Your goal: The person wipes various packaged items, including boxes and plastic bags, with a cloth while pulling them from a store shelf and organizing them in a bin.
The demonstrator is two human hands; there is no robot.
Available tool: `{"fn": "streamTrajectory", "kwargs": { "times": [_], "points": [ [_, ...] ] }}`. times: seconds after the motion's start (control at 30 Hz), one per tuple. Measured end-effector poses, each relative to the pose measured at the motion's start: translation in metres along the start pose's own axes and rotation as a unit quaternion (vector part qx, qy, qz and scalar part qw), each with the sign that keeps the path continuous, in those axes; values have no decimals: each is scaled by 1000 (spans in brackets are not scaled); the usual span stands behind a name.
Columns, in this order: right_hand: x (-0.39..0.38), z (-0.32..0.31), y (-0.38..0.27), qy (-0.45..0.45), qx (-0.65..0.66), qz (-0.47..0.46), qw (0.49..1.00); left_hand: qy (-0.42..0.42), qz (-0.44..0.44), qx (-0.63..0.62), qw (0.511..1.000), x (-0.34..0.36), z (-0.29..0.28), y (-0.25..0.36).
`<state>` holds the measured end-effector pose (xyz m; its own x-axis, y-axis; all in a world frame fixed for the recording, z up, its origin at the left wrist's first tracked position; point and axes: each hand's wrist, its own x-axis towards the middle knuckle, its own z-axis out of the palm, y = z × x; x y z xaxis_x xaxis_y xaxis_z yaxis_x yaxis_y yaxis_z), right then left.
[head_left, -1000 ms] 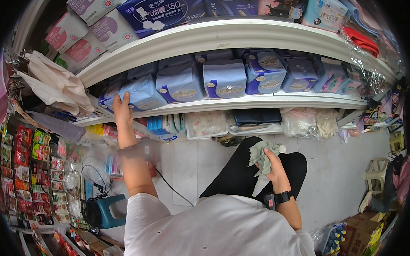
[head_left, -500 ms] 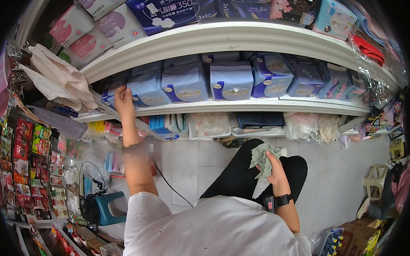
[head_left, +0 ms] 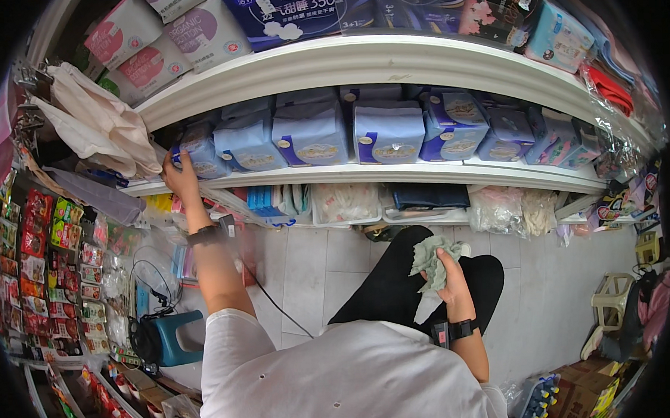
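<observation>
On the middle shelf, my left hand point(head_left: 178, 172) grips the leftmost blue pack point(head_left: 204, 153) at its left end, fingers curled against its side. A row of similar light-blue packs point(head_left: 309, 135) with dark-blue panels continues rightward along that shelf. My right hand point(head_left: 452, 280) holds a crumpled pale green cloth point(head_left: 430, 257) above my bent knee. Pale cloth items point(head_left: 96, 122) hang on clips just left of my left hand.
An upper white shelf edge point(head_left: 373, 61) bears larger packs. Below are trays of bagged goods point(head_left: 346, 202). Hanging snack packets point(head_left: 35, 274), a blue stool point(head_left: 172, 339) and a cable lie left. Beige stools point(head_left: 608, 302) and cardboard boxes point(head_left: 590, 392) stand right.
My left hand has shifted left and slightly down to the outer side of the leftmost pack, which now shows more fully. My right hand still holds the cloth, with little movement.
</observation>
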<state>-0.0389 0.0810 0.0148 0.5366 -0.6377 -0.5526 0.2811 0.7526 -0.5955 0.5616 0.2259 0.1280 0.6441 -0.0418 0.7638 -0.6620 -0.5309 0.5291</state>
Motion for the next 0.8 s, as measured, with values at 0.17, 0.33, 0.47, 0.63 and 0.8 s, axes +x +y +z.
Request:
{"fn": "streamTrajectory", "kwargs": {
  "times": [0.17,0.33,0.47,0.63,0.8],
  "points": [
    [4,3,6,-8,9,2,1000,-34,-82,-13,996,6,-9,-11],
    [6,10,9,5,6,14,1000,6,-99,-116,988,-4,-13,-11],
    [9,14,11,-10,-3,20,1000,-62,-172,-185,965,7,-19,-51],
    [9,12,13,-3,-16,13,1000,-174,-307,-249,902,7,-33,-21],
    [7,22,12,-12,-32,27,999,-168,-263,-190,931,18,-40,-38]
  ]
}}
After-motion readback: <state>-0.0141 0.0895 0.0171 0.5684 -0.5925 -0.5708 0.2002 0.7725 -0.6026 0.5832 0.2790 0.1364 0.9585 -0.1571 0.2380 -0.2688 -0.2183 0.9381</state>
